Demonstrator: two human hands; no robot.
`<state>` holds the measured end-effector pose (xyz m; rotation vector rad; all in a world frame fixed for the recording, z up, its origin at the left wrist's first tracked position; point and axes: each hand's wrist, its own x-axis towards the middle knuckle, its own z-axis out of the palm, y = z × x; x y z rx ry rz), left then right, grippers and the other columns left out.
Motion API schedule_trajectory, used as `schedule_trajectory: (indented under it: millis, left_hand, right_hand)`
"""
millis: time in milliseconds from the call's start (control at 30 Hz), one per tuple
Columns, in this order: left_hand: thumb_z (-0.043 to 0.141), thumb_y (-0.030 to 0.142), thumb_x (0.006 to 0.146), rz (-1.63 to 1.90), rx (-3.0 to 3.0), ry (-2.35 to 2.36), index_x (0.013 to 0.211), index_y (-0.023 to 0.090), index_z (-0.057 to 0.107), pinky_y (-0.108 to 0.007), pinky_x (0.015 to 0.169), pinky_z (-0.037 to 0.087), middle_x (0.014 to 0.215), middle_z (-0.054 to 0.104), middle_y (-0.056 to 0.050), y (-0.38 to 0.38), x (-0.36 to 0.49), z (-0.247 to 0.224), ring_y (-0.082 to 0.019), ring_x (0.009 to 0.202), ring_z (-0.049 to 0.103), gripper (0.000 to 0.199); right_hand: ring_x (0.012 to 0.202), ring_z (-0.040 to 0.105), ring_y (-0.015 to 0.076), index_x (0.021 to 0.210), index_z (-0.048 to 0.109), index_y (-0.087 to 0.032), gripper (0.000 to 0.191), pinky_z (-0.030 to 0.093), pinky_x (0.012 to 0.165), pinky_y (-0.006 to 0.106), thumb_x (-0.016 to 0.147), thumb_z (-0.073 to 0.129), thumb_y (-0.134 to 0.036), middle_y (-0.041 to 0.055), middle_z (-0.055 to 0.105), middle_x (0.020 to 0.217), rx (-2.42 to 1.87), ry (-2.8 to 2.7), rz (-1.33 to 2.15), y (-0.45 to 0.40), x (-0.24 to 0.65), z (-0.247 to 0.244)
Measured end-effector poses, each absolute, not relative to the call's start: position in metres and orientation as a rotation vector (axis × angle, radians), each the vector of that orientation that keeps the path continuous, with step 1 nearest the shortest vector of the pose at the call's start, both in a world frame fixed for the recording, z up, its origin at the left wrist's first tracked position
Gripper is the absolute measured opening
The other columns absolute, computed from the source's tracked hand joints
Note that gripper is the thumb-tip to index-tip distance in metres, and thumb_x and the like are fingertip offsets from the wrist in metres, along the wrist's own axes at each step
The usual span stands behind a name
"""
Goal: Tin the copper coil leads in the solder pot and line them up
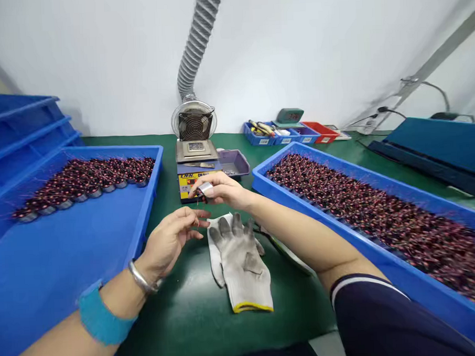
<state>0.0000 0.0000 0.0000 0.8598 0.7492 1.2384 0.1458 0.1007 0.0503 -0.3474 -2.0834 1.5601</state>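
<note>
In my right hand (224,189) I hold a small round silver-cased part (206,189) with dark, thin wires, gripped between thumb and fingers. It is over the green table, just in front of a yellow-and-blue heating unit (188,185) with a metal top and a small square pot (196,147). My left hand (175,236) is just below and left of the part, its fingers apart and curved toward the hanging wires. Whether a fingertip touches a wire is too fine to see. Beneath both hands lies a pair of grey-white work gloves (241,272).
To the left, a blue tray (145,224) holds rows of similar wired parts (91,179), with stacked blue bins (18,124) behind. A fuller blue tray (321,206) stands right. A fan with a duct (196,48), a purple-grey dish (240,164) and small tool bins (259,140) are at the back.
</note>
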Motion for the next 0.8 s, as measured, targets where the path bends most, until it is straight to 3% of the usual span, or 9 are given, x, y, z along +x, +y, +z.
schedule_trajectory:
  millis: [233,367,500,633,800]
  left_hand:
    - [0.072,0.033,0.063,1.273,0.861,0.782,0.068,0.008,0.056,-0.026,0.064,0.047,0.101,0.061,-0.011,-0.001,0.000,0.002,-0.019,0.082,0.059,0.030]
    - [0.060,0.030,0.077,1.275,0.865,0.799,0.075,0.008,0.054,-0.028,0.067,0.047,0.105,0.060,-0.012,0.001,-0.001,0.000,-0.020,0.086,0.060,0.024]
    - [0.038,0.033,0.093,1.298,0.765,1.030,0.103,0.011,0.053,-0.030,0.070,0.044,0.113,0.058,-0.009,0.005,-0.001,-0.004,-0.020,0.089,0.061,0.029]
    - [0.040,0.042,0.093,1.174,0.837,1.220,0.115,0.016,0.050,-0.030,0.072,0.042,0.116,0.056,-0.006,0.008,0.000,-0.011,-0.020,0.092,0.060,0.036]
    - [0.042,0.049,0.090,1.013,0.948,1.264,0.117,0.020,0.049,-0.031,0.074,0.042,0.120,0.052,-0.003,0.006,-0.001,-0.016,-0.021,0.095,0.059,0.040]
  right_hand:
    - [0.046,0.033,0.0032,0.091,0.059,0.003,0.041,0.019,0.039,0.018,0.068,0.063,-0.031,0.0047,0.051,0.068,-0.338,-1.999,1.683,0.097,0.147,0.050]
    - [0.045,0.032,0.0035,0.089,0.058,0.001,0.041,0.017,0.039,0.018,0.067,0.061,-0.033,0.0038,0.050,0.065,-0.466,-2.056,1.593,0.097,0.143,0.057]
    - [0.045,0.030,0.0038,0.073,0.055,-0.004,0.034,0.018,0.041,0.019,0.067,0.056,-0.037,0.0015,0.042,0.057,-0.772,-2.057,1.222,0.112,0.130,0.081]
    - [0.050,0.031,0.0043,0.060,0.045,-0.008,0.031,0.023,0.047,0.018,0.076,0.050,-0.035,0.0018,0.037,0.057,-1.082,-2.008,0.670,0.149,0.111,0.114]
    - [0.079,0.052,0.0129,0.074,0.054,-0.006,0.032,0.039,0.074,0.024,0.083,0.047,-0.036,0.0055,0.048,0.074,-1.205,-2.082,0.160,0.209,0.094,0.140]
